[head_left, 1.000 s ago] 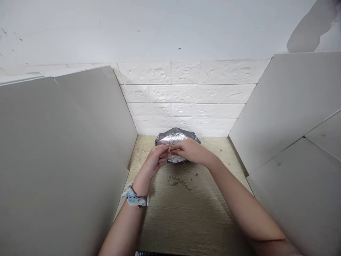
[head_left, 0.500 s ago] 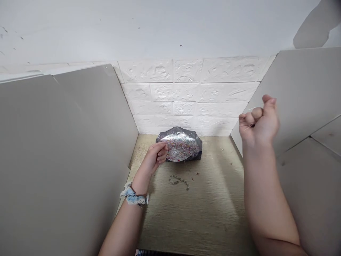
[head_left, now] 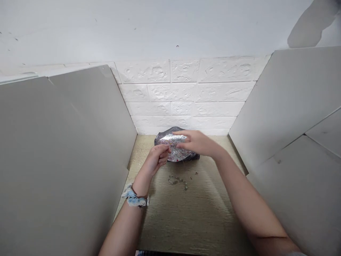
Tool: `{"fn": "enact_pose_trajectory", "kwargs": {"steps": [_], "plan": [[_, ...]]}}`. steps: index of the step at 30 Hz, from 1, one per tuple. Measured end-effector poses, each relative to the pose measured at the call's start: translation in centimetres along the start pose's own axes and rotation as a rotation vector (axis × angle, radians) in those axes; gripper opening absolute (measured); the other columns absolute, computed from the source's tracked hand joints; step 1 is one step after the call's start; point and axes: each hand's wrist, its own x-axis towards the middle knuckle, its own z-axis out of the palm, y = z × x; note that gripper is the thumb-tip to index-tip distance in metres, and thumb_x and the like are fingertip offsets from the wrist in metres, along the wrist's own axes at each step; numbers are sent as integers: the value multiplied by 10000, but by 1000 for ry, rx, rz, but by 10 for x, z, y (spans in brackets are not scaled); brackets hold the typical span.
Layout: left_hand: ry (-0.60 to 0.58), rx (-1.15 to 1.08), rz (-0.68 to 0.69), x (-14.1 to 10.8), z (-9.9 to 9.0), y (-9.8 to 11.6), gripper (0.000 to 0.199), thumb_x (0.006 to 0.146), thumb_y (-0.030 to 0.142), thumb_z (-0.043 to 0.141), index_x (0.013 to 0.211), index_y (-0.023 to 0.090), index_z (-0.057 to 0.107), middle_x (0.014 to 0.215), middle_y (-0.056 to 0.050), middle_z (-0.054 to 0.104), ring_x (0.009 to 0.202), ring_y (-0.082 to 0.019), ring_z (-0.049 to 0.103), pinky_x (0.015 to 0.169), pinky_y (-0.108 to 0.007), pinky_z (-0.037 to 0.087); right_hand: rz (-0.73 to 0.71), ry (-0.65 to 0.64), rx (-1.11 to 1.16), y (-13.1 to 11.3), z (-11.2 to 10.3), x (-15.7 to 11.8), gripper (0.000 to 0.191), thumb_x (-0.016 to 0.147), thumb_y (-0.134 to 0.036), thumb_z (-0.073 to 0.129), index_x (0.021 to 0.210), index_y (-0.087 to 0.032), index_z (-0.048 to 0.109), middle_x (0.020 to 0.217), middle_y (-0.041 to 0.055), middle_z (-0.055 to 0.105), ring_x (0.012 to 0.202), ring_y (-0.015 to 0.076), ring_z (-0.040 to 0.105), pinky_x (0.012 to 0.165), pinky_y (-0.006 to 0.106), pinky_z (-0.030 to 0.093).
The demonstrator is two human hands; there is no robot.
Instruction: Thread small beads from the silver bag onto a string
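Note:
My left hand [head_left: 159, 157] is closed in a pinch, thumb against forefinger, in front of the left part of a shiny bag [head_left: 181, 154] full of small multicoloured beads. The fine clear thread at its fingertips hardly shows at this moment. My right hand [head_left: 199, 143] reaches in from the right over the bag, palm down. Its forefinger and thumb are stretched out and apart, close to the left fingertips, with nothing visible between them. On the table nearer to me lies a short strand of pale greenish beads [head_left: 185, 184], touched by neither hand.
A few tiny dark bits [head_left: 196, 173] lie beside the strand on the wood-grain table [head_left: 191, 220]. Grey panels stand on the left [head_left: 80, 160] and right [head_left: 287, 99]. A white brick-pattern wall [head_left: 183, 92] closes off the back. A blue scrunchie [head_left: 135, 196] circles my left wrist.
My right hand has come down and left from high at the right to the left fingertips, and its closed fingers have spread. My left hand has stayed almost still in its pinch.

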Motion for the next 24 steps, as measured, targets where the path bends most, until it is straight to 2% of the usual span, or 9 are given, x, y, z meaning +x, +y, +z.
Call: {"fn": "enact_pose_trajectory", "kwargs": {"steps": [2,4,8,11,13,15,18,21,24], "plan": [[2,-5,-4,0,1,0,235,685,309,567,581,116,482,428,82,204,330,-2,195,339,-146,120,-65,-125,-19,1,16,5,396,721,-307,542,1112,-253,559,641,-15,530,560,88,417,545,226,324],[-6,-8,-7,0,2,0,255,684,306,563,552,118,453,424,80,203,330,-3,195,340,-150,118,-94,-170,-59,4,24,9,249,750,-286,495,947,-233,637,665,-7,555,589,93,437,560,228,324],[-11,-4,-14,-1,2,1,275,681,303,565,530,123,422,425,74,215,336,-5,211,340,-150,131,-71,-87,-72,7,15,9,258,762,-348,479,691,-167,649,572,-3,527,559,92,432,542,228,319],[-20,-5,-18,-1,2,1,263,688,301,559,542,122,434,429,71,227,341,-5,223,344,-150,142,6,160,146,8,-6,4,255,753,-362,489,740,-150,629,594,-2,521,487,72,405,487,219,320],[-30,-7,-14,-1,1,0,258,696,302,551,548,122,441,430,70,229,342,-7,227,347,-153,145,22,440,328,12,-22,0,244,755,-368,487,765,-151,597,527,-29,443,408,55,331,445,216,312],[-35,-7,-10,-1,1,0,259,701,304,546,549,123,440,431,70,229,343,-9,228,349,-156,146,-59,753,534,17,-39,-6,222,773,-379,470,793,-173,552,459,-73,306,364,46,232,433,213,319],[-35,-9,-9,-2,1,1,263,702,310,546,549,125,439,435,71,224,344,-9,223,350,-156,146,-147,1057,773,26,-60,-14,206,800,-393,441,797,-194,495,435,-97,160,350,51,142,419,213,317],[-37,-14,-4,-2,1,1,254,696,308,552,554,123,449,436,73,222,346,-8,221,349,-156,145,-158,1254,914,31,-73,-21,196,826,-371,400,792,-195,480,422,-97,129,352,56,112,403,214,296],[-35,-11,4,-1,0,1,242,693,304,554,561,121,464,431,74,217,345,-8,212,346,-157,134,-95,1277,836,33,-77,-23,165,786,-311,463,858,-178,528,410,-100,184,348,51,142,415,225,309]]}}
